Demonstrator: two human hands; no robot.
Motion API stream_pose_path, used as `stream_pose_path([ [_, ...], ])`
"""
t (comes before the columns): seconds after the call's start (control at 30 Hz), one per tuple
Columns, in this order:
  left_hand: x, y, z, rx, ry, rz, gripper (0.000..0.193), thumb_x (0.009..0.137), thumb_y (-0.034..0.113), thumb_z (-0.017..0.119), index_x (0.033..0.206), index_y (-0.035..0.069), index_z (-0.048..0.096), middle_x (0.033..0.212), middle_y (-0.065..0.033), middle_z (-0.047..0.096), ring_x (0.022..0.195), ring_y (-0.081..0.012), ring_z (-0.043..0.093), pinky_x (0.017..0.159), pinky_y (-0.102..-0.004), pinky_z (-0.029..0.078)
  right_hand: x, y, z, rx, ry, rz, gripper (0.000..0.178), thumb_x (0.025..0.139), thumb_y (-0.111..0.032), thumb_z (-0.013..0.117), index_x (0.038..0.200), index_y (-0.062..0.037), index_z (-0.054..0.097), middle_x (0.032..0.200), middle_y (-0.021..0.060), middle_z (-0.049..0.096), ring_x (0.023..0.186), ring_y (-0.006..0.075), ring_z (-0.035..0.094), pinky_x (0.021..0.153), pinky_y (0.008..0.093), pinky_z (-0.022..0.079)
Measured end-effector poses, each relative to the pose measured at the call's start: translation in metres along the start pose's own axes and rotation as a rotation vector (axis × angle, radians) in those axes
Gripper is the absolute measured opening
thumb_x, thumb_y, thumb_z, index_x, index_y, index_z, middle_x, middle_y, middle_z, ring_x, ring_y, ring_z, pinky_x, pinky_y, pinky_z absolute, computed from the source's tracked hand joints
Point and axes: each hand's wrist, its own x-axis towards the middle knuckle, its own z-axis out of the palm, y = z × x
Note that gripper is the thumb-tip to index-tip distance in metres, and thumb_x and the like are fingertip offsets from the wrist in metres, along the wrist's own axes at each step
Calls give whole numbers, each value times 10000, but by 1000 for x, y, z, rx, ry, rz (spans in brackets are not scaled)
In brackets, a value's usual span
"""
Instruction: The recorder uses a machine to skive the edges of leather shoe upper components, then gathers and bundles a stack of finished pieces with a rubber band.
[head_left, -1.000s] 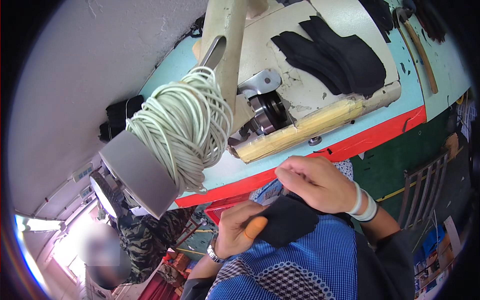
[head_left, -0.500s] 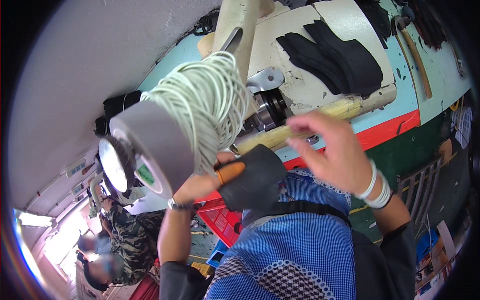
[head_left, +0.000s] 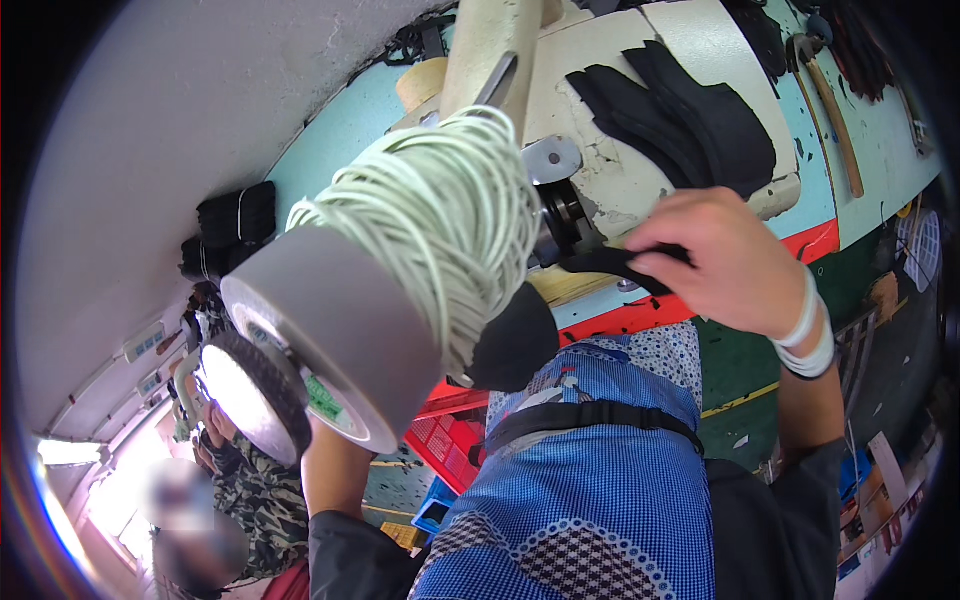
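Note:
My right hand (head_left: 725, 262) is closed at the front edge of the machine bed, its thumb and fingers pinching a narrow black strip of material (head_left: 608, 262). The strip runs left toward a dark round roller (head_left: 566, 215) on the machine. Below it hangs a wider black piece of material (head_left: 515, 340); whether the two are joined I cannot tell. A bundle of wound pale cord (head_left: 430, 220) and a wide grey roll (head_left: 320, 300) hide my left hand. Only my left forearm (head_left: 335, 470) shows beneath them.
Curved black pieces (head_left: 690, 120) lie stacked on the cream machine bed (head_left: 590, 70). A hammer (head_left: 835, 120) rests on the pale green table at right. Tied black bundles (head_left: 238, 215) stand at left. A red crate (head_left: 445, 450) is below, and a person in camouflage sleeves works at lower left.
My right hand has moved right and slightly up, closing from an open pose onto the black strip. My left hand has gone behind the cord and roll, which now sit farther right in view.

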Motion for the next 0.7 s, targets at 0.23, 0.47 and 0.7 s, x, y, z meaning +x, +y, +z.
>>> stream_pose_path([
  [0.23, 4, -4, 3, 16, 11, 16, 217, 888, 226, 636, 885, 9, 632, 783, 32, 573, 725, -60, 481, 637, -246, 394, 8, -8, 3, 198, -115, -53, 81, 727, -86, 652, 788, -47, 687, 780, 93, 585, 857, 273, 567, 796, 348, 448],
  [0.47, 2, -9, -3, 57, 29, 5, 219, 887, 230, 636, 907, 12, 628, 815, 23, 572, 755, -70, 482, 667, -254, 390, 6, -12, 13, 185, 17, 117, 143, 710, -78, 674, 835, -8, 661, 807, 136, 640, 781, 319, 613, 701, 404, 482],
  [0.7, 5, -6, 0, 85, 44, 29, 224, 886, 234, 636, 929, 15, 624, 848, 14, 571, 785, -81, 484, 696, -262, 386, 12, -5, 14, 152, -36, -72, 89, 730, -83, 657, 789, -18, 667, 805, 127, 627, 819, 316, 595, 751, 410, 470],
])
